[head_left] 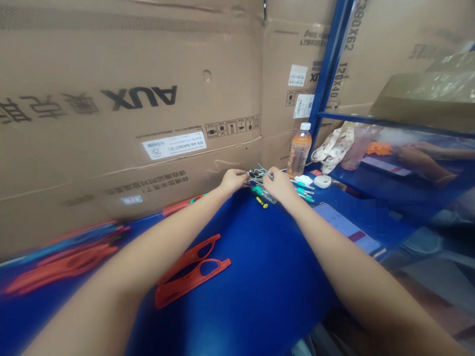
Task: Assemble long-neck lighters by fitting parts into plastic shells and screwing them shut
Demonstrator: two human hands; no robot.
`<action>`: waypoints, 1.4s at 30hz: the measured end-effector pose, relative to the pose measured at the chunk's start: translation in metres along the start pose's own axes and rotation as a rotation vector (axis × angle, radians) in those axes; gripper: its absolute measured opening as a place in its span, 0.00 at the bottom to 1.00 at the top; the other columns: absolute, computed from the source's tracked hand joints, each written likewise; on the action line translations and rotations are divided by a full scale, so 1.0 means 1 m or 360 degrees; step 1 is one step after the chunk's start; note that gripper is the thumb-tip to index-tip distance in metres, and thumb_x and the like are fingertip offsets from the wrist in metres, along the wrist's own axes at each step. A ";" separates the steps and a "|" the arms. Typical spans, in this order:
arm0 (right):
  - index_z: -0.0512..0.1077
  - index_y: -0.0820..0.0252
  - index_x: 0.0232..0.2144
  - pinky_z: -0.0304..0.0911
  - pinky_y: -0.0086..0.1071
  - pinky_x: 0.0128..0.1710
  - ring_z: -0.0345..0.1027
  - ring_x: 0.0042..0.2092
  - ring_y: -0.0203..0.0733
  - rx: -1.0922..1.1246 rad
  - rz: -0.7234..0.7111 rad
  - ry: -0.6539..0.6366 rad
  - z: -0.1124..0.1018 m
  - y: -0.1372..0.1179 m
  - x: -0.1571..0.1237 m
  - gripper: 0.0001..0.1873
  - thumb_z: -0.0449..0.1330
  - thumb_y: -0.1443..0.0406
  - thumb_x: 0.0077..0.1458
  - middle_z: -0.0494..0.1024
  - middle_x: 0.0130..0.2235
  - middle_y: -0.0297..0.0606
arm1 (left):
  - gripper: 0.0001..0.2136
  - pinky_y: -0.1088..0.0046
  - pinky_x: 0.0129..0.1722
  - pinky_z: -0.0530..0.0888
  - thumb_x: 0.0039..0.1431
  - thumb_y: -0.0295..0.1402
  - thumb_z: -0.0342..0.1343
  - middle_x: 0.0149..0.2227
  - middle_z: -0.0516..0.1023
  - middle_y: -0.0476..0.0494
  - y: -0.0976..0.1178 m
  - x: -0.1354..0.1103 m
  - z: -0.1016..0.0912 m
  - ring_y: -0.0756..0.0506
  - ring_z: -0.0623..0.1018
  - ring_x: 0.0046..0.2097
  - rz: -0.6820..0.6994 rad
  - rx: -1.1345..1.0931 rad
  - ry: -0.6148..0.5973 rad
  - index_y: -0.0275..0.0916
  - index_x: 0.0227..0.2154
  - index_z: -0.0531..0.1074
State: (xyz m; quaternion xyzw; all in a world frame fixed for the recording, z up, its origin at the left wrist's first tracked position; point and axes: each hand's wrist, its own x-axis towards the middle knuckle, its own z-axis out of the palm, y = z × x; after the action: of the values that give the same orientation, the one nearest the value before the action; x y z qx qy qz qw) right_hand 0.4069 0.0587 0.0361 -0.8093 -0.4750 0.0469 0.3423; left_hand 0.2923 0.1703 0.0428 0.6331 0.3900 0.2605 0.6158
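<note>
Both my arms reach far forward over a blue table. My left hand and my right hand meet at a small cluster of metal tools near the cardboard wall, fingers curled on them. Just below the hands lie screwdrivers with green and yellow handles. Exactly which tool each hand grips is too small to make out.
Two red plastic handle pieces lie mid-table; more red and blue pieces are blurred at left. An orange drink bottle, a white tape roll, a tablet and a blue shelf post stand right. Large cardboard boxes form the back wall.
</note>
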 end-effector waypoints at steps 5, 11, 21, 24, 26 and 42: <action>0.73 0.62 0.38 0.66 0.34 0.38 0.70 0.34 0.38 0.0106 -0.0248 0.0017 -0.004 -0.018 -0.016 0.08 0.57 0.62 0.65 0.76 0.33 0.34 | 0.17 0.56 0.49 0.78 0.68 0.38 0.57 0.54 0.74 0.38 0.006 -0.028 -0.015 0.41 0.78 0.51 0.0076 -0.0137 0.0054 0.36 0.55 0.70; 0.67 0.58 0.29 0.58 0.30 0.34 0.64 0.31 0.37 0.0237 -0.0680 -0.0198 0.006 -0.044 -0.049 0.05 0.55 0.71 0.56 0.70 0.27 0.31 | 0.11 0.71 0.43 0.78 0.66 0.37 0.59 0.35 0.81 0.40 -0.014 -0.118 -0.078 0.49 0.80 0.36 0.0165 -0.0230 0.0080 0.32 0.39 0.78; 0.70 0.61 0.38 0.63 0.32 0.40 0.65 0.38 0.39 0.0281 -0.1276 -0.0935 0.020 -0.073 -0.136 0.12 0.52 0.78 0.56 0.69 0.40 0.40 | 0.10 0.66 0.40 0.79 0.62 0.41 0.62 0.36 0.84 0.42 -0.073 -0.267 -0.140 0.44 0.82 0.37 0.0330 0.0496 0.0087 0.41 0.37 0.81; 0.71 0.61 0.45 0.66 0.35 0.46 0.68 0.43 0.40 0.0300 -0.1448 -0.1067 0.019 -0.073 -0.136 0.14 0.50 0.76 0.61 0.71 0.45 0.43 | 0.10 0.59 0.47 0.78 0.62 0.40 0.62 0.43 0.82 0.42 -0.085 -0.283 -0.143 0.41 0.80 0.44 0.0694 0.1184 0.0079 0.45 0.44 0.79; 0.71 0.60 0.50 0.67 0.37 0.49 0.69 0.48 0.43 0.0276 -0.1588 -0.1091 0.022 -0.069 -0.131 0.17 0.50 0.74 0.64 0.72 0.48 0.44 | 0.12 0.58 0.49 0.76 0.63 0.39 0.62 0.45 0.81 0.41 -0.090 -0.286 -0.145 0.40 0.78 0.47 0.0861 0.1451 -0.0039 0.45 0.48 0.77; 0.64 0.55 0.48 0.69 0.34 0.43 0.73 0.44 0.41 0.0168 -0.1360 -0.1134 0.021 -0.066 -0.128 0.07 0.51 0.66 0.68 0.76 0.47 0.42 | 0.09 0.69 0.36 0.73 0.64 0.41 0.59 0.36 0.77 0.45 -0.091 -0.290 -0.168 0.45 0.76 0.36 0.0858 0.1554 0.0127 0.41 0.37 0.71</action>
State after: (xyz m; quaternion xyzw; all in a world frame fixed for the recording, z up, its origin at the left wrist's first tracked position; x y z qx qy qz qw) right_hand 0.2803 -0.0126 0.0279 -0.4607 -0.8442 0.1983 0.1893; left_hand -0.0215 0.0253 0.0151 0.9117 0.3128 0.2217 0.1474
